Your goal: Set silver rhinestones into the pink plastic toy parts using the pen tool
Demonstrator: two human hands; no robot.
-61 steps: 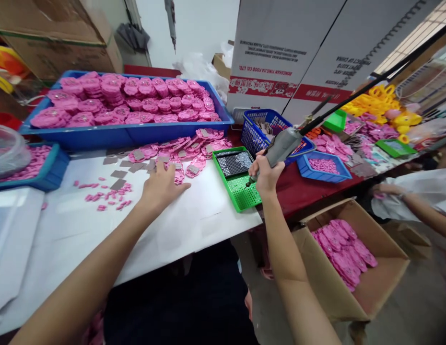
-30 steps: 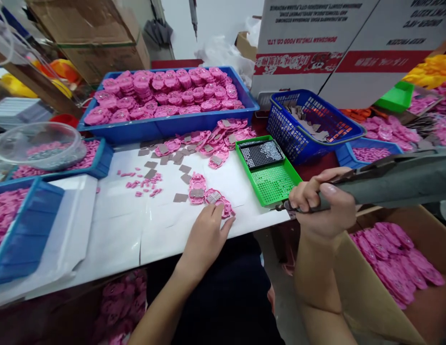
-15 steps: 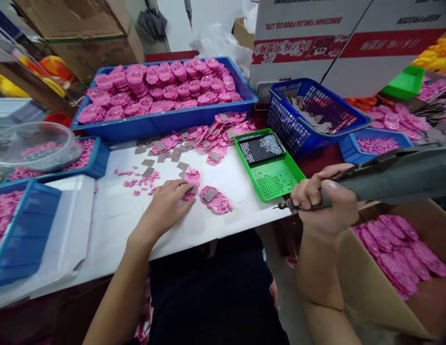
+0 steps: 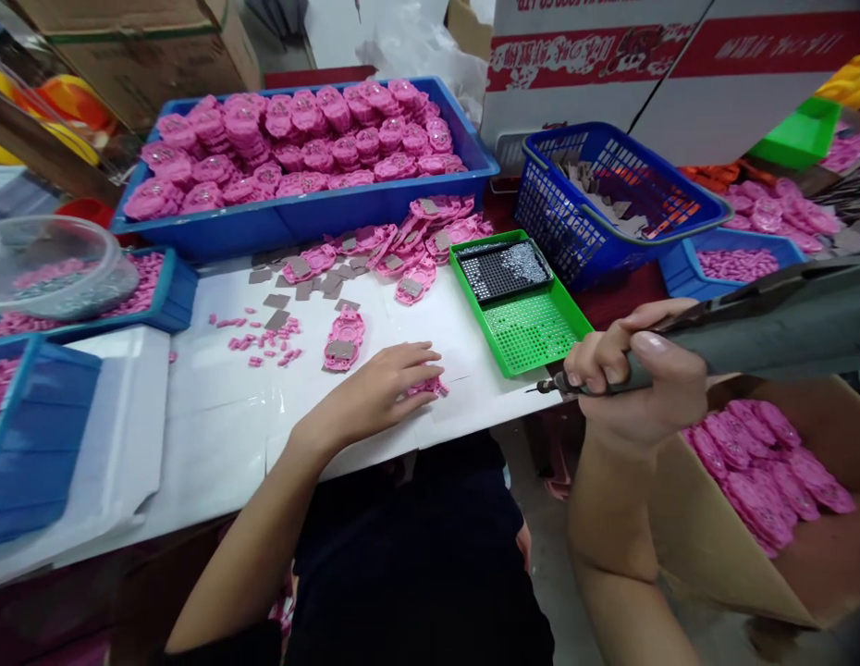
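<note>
My left hand is on the white work surface, thumb and fingers closed round a pink plastic casing that it mostly hides. Just left of it lies another pink casing with a grey square plate in its lower end. My right hand grips a grey-green electric screwdriver, its bit pointing left past the table's front edge. Close to that bit stands a green tray with small metal screws and a black perforated plate in its far half.
Loose grey plates and small pink pegs are scattered on the left. Behind is a blue tray of stacked pink casings. A blue basket stands back right, and a cardboard box of pink parts sits low right.
My left hand has moved right from one pink casing to the other; the first stays on the table, turned upright. My right hand still holds the screwdriver in nearly the same place.
</note>
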